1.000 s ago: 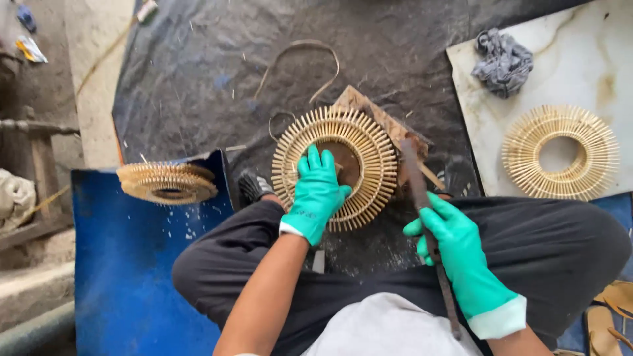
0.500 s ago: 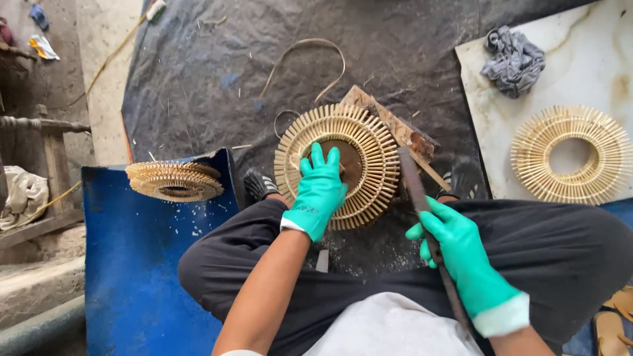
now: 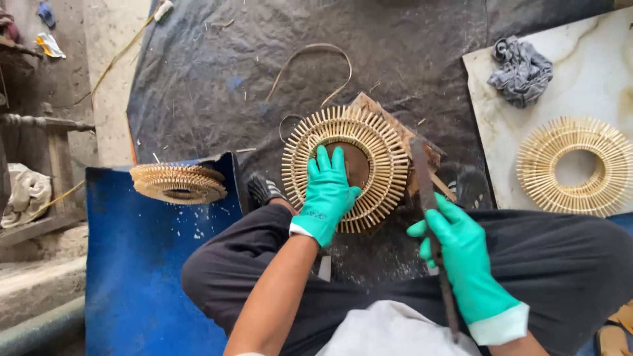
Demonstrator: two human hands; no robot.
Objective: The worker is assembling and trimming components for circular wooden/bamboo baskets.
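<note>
A round ring of pale bamboo sticks [image 3: 376,148] lies on a brown wooden block [image 3: 395,125] on the dark sheet in front of my crossed legs. My left hand [image 3: 326,194], in a green glove, presses flat on the ring's near left side, fingers spread over its inner edge. Wearing the same kind of glove, my right hand [image 3: 461,254] grips a long, dark, flat blade-like tool [image 3: 425,191] that points up beside the ring's right edge. Whether the tool's tip touches the ring is unclear.
A stack of similar rings [image 3: 178,183] rests on a blue surface [image 3: 145,264] at the left. Another ring [image 3: 573,165] and a grey rag [image 3: 521,69] lie on a pale marble slab [image 3: 593,72] at the right. Loose cane strips [image 3: 316,59] curl behind the block.
The view has shifted slightly. Both hands stay in nearly the same place, left on the ring, right on the tool.
</note>
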